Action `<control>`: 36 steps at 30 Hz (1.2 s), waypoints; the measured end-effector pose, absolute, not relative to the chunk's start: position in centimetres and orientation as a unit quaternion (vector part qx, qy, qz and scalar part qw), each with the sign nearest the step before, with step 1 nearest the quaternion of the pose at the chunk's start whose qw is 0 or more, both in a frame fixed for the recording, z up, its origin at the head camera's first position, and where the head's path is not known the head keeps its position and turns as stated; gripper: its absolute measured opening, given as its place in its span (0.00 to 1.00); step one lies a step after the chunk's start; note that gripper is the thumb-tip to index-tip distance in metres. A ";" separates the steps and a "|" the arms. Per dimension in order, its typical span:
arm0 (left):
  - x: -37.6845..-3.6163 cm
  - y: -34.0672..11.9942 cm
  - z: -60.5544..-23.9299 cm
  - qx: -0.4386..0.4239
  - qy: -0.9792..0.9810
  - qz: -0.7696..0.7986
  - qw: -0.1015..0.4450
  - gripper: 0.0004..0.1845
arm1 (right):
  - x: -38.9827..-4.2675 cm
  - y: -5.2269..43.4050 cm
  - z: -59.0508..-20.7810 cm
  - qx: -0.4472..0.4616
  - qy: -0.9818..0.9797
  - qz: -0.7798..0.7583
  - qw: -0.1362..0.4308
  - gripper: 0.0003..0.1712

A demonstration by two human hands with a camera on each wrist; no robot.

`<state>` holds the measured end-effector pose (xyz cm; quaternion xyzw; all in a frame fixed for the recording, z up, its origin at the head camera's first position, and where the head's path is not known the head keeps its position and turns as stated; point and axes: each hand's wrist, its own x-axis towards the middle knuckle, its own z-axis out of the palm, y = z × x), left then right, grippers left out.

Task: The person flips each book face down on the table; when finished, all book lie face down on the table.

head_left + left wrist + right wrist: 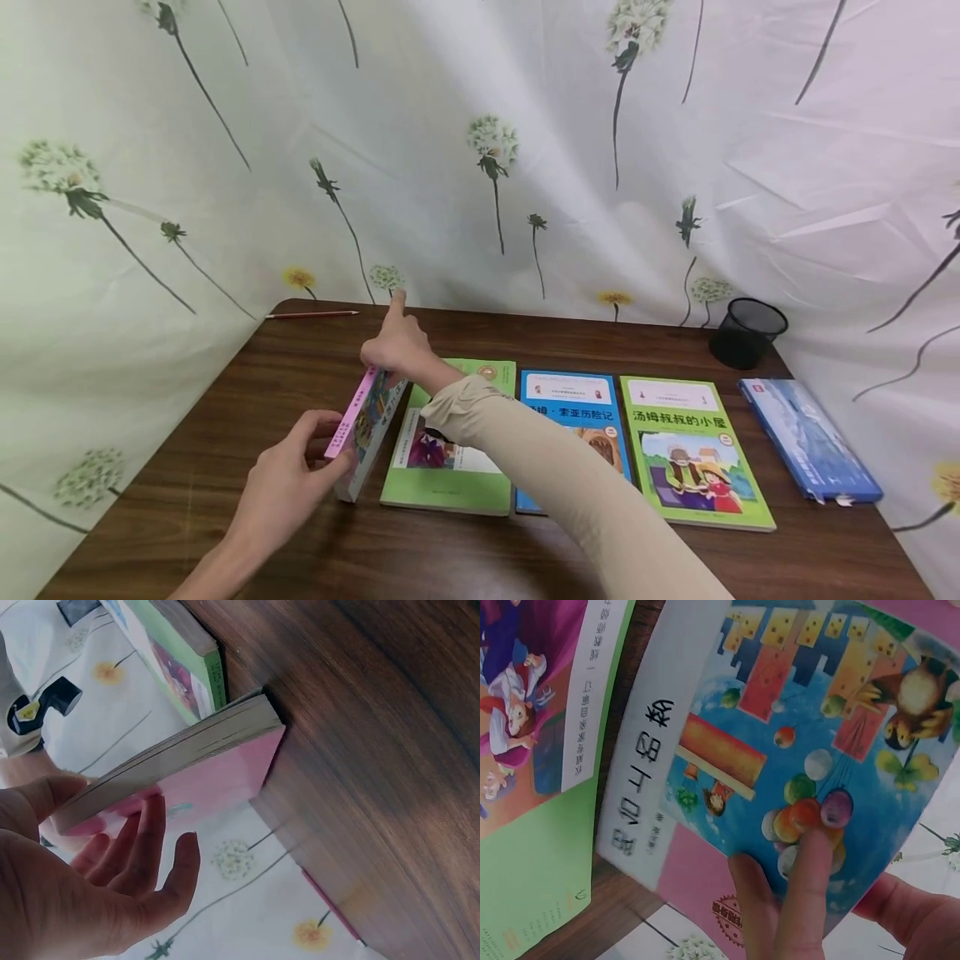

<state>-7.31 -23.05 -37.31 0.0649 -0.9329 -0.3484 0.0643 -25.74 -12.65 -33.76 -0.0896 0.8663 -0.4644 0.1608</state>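
Observation:
A pink book (351, 414) stands tilted on its edge at the left of the table, its pink spine facing up. My left hand (288, 475) grips its near end between thumb and fingers. At the far end my right hand (400, 342) holds it too, with the index finger pointing out past the book. In the right wrist view, two right fingers (804, 892) lie over the illustrated cover (780, 750) with balloons, the thumb behind. Page edges (180, 754) and the pink back face the left wrist view. Right beside it lies a green book (450, 496), partly hidden by the right arm.
Further right lie a blue book (540, 392), a second green book (701, 446) and a thick blue book (813, 442). A black mesh pen holder (742, 337) stands at the back right corner. A red pencil (315, 314) lies along the back left edge, before a dandelion-print cloth (420, 125).

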 end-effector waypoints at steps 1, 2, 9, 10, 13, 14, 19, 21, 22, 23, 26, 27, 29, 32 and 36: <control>-7.3 -23.0 -37.3 0.064 -0.934 -0.345 0.065 0.21 | -25.7 -12.7 -33.8 -0.087 0.865 -0.468 0.160 0.66; -7.4 -22.9 -37.3 0.063 -0.935 -0.343 0.065 0.21 | -25.7 -12.7 -33.8 -0.084 0.862 -0.473 0.160 0.66; -7.2 -22.5 -37.4 0.064 -0.941 -0.327 0.054 0.24 | -25.5 -12.7 -33.9 -0.080 0.853 -0.489 0.167 0.64; -7.2 -22.4 -37.5 0.063 -0.942 -0.325 0.054 0.25 | -25.4 -12.6 -33.8 -0.083 0.850 -0.492 0.167 0.63; -7.2 -22.4 -37.5 0.045 -0.942 -0.326 0.060 0.27 | -25.4 -12.3 -33.5 -0.099 0.842 -0.505 0.163 0.60; -7.3 -22.4 -37.5 0.034 -0.942 -0.327 0.063 0.28 | -25.4 -12.2 -33.4 -0.105 0.840 -0.507 0.160 0.59; -7.9 -23.7 -37.5 -0.011 -0.922 -0.382 0.059 0.26 | -25.6 -11.5 -32.8 -0.132 0.823 -0.532 0.150 0.59; -8.2 -24.7 -37.6 0.003 -0.910 -0.413 0.038 0.27 | -25.7 -11.4 -32.6 -0.133 0.807 -0.554 0.155 0.61; -8.4 -25.2 -37.7 0.016 -0.903 -0.429 0.018 0.29 | -25.7 -11.3 -32.5 -0.133 0.799 -0.565 0.158 0.61; -8.7 -25.8 -37.8 0.031 -0.897 -0.440 -0.004 0.32 | -25.7 -11.3 -32.4 -0.131 0.792 -0.574 0.162 0.62; -9.4 -27.5 -38.4 0.081 -0.867 -0.484 -0.083 0.40 | -25.7 -11.4 -32.3 -0.127 0.774 -0.596 0.170 0.62; -9.6 -28.0 -38.7 0.096 -0.852 -0.502 -0.110 0.42 | -25.7 -11.4 -32.2 -0.127 0.772 -0.600 0.170 0.62; -9.8 -28.8 -39.4 0.115 -0.819 -0.543 -0.150 0.43 | -25.7 -11.4 -32.2 -0.126 0.765 -0.607 0.172 0.62; -9.8 -29.8 -40.4 0.107 -0.763 -0.608 -0.191 0.41 | -25.7 -11.4 -32.3 -0.127 0.754 -0.619 0.180 0.63; -9.8 -31.0 -41.1 0.080 -0.716 -0.655 -0.230 0.40 | -25.8 -11.2 -32.5 -0.130 0.742 -0.627 0.195 0.63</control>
